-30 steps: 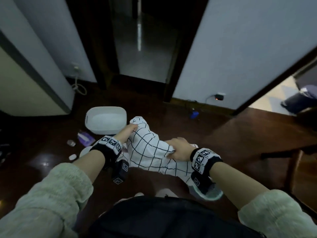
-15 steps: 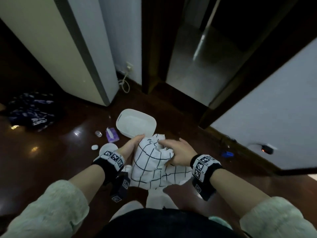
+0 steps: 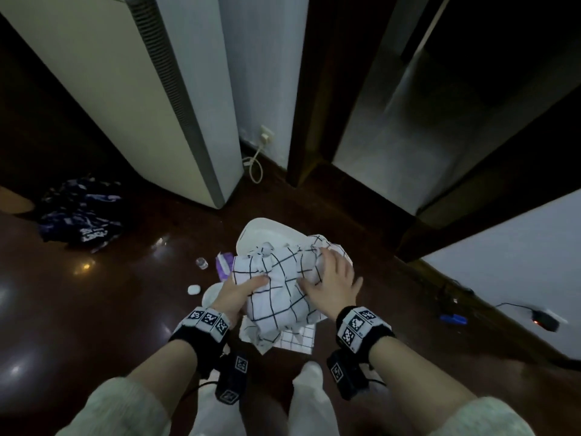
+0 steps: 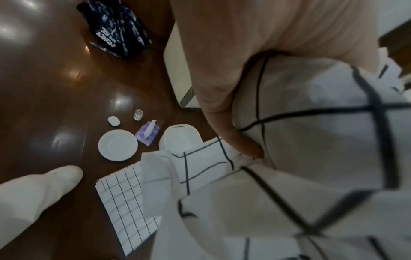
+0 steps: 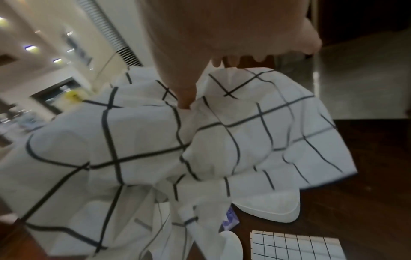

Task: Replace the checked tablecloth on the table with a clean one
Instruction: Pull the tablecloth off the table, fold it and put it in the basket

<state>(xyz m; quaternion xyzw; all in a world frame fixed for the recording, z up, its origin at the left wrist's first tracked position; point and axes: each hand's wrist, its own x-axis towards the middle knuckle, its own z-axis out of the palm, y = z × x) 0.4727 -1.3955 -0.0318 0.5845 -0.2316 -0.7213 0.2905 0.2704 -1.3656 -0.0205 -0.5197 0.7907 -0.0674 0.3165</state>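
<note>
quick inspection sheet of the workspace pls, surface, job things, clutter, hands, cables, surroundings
surface: dark glossy wooden floor; no table in view
job's things: bunched checked tablecloth held above the white basin; folded fine-check cloth flat on the floor
clutter: white plate, purple tissue pack, small clear jar, small white case, dark printed bag
grippers: left hand grips the tablecloth; right hand lies on it, fingers spread
cables: white cord coiled under a wall socket; dark adapter with cable by the right wall
surroundings: tall cream appliance, dark doorway
</note>
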